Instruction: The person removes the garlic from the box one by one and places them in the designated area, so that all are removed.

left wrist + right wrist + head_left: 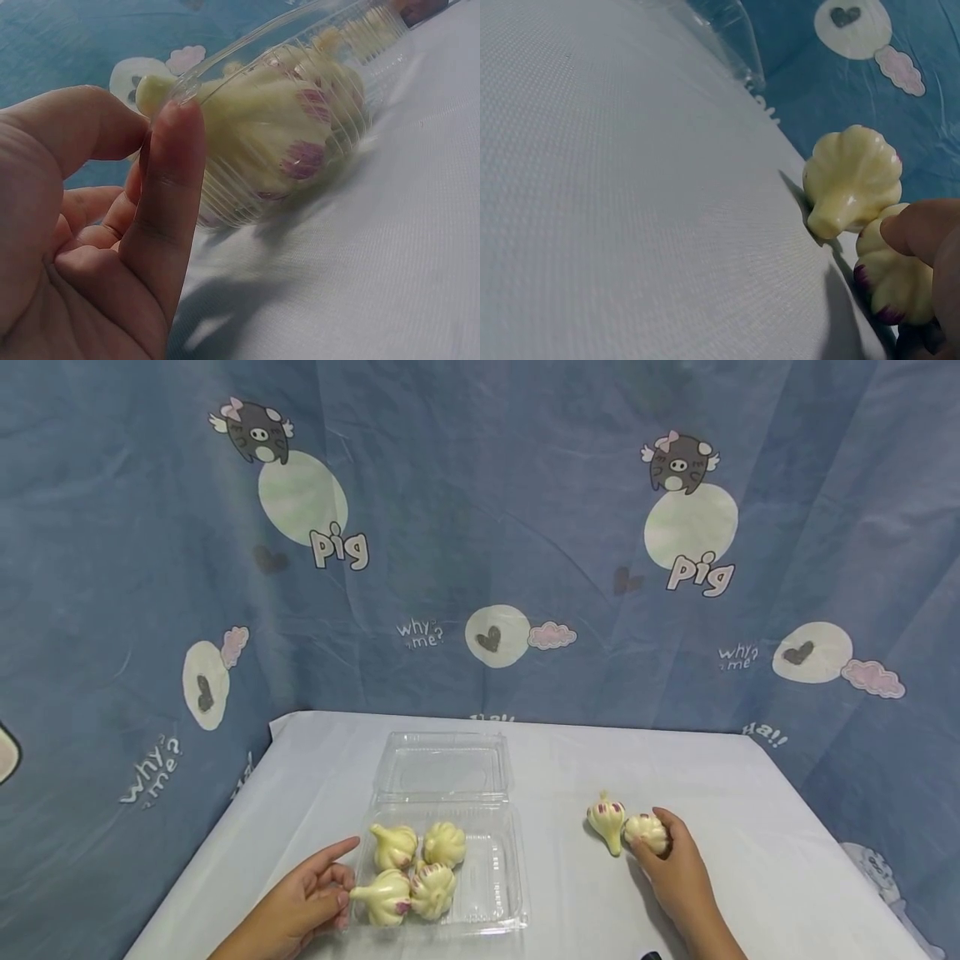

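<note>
My right hand (678,864) grips a cream garlic bulb (645,833) between thumb and fingers at the right of the table. Right beside it, a second garlic bulb (607,822) with purple streaks lies with its long stem towards me. In the right wrist view the held garlic (892,274) overlaps that neighbour (853,176). At the left, my left hand (303,897) pinches the rim of a clear plastic box (487,872), its index finger stretched along the edge. Several garlic bulbs (386,897) sit in the box's left half, one stem poking over the rim by my thumb.
The box's clear lid (446,768) lies folded back behind it, flat on the white-covered table (555,768). A blue printed curtain (480,527) hangs behind and along both sides. A small dark object (651,956) shows at the bottom edge, near my right forearm.
</note>
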The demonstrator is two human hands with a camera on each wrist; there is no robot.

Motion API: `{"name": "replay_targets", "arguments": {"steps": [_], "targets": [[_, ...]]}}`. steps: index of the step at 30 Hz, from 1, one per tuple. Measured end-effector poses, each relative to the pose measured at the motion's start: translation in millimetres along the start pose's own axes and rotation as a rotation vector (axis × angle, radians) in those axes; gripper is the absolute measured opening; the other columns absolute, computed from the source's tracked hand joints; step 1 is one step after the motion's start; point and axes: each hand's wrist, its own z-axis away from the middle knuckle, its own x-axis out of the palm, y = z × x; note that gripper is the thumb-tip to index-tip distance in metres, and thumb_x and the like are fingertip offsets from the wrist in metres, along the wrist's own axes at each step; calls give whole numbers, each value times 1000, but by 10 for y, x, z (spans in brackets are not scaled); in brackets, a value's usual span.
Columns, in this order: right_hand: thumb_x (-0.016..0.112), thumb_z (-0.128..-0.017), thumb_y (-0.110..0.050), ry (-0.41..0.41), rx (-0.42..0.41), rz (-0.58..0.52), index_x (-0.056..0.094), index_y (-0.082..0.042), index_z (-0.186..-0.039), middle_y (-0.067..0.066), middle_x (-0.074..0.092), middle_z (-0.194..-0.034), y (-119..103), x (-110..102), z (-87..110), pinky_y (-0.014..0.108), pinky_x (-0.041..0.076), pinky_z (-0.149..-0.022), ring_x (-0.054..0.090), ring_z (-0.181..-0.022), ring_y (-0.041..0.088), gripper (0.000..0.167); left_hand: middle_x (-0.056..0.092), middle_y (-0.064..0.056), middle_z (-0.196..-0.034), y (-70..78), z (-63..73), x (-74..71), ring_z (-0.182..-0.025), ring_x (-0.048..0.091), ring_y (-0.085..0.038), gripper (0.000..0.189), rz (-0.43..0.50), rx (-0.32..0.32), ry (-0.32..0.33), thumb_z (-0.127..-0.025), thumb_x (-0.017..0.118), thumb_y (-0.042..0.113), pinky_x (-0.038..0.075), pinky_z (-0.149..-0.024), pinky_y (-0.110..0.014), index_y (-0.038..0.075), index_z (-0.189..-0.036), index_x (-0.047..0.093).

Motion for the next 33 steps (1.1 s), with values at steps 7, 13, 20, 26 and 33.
{"name": "replay_targets", "arguments": {"steps": [7, 13, 20, 26, 33], "targets": [[75, -99, -28, 4, -36, -6, 28, -2, -162, 28, 38, -161, -13, 7, 8, 60, 33, -121, 38, -149, 45, 83, 55, 1, -115, -10, -1, -22, -88, 65, -8, 78, -15, -14, 11, -110, 50, 4, 60, -82, -26, -6, -164, -5], [80, -95, -35, 33, -109, -41, 21, 0, -164, 34, 33, -159, 16, 7, 15, 64, 34, -120, 36, -148, 51, 97, 56, 1, -115, -14, 0, -30, -88, 65, -9, 79, -17, -38, 25, -110, 50, 6, 60, -82, -26, -4, -165, -5], [84, -91, -31, 93, -156, -167, 8, 0, -166, 40, 23, -161, 17, 27, 49, 66, 30, -120, 27, -149, 59, 111, 56, 1, -114, -4, -4, -28, -87, 64, -9, 80, -29, -55, 39, -110, 51, 7, 60, -82, -26, -3, -165, -6], [84, -92, -25, 182, -183, -229, 14, -2, -166, 34, 24, -163, -28, 31, 131, 59, 26, -124, 25, -154, 51, 104, 55, 1, -114, -2, -10, -13, -87, 64, -9, 83, -38, -63, 34, -111, 51, 9, 59, -81, -26, -5, -163, -11], [82, -93, -19, 248, -228, -272, 24, -3, -163, 29, 30, -163, -102, 70, 188, 60, 21, -126, 26, -155, 46, 93, 56, 1, -115, 4, 6, -13, -88, 64, -9, 81, -9, -22, -11, -111, 50, 8, 59, -82, -25, -7, -163, -11]]}}
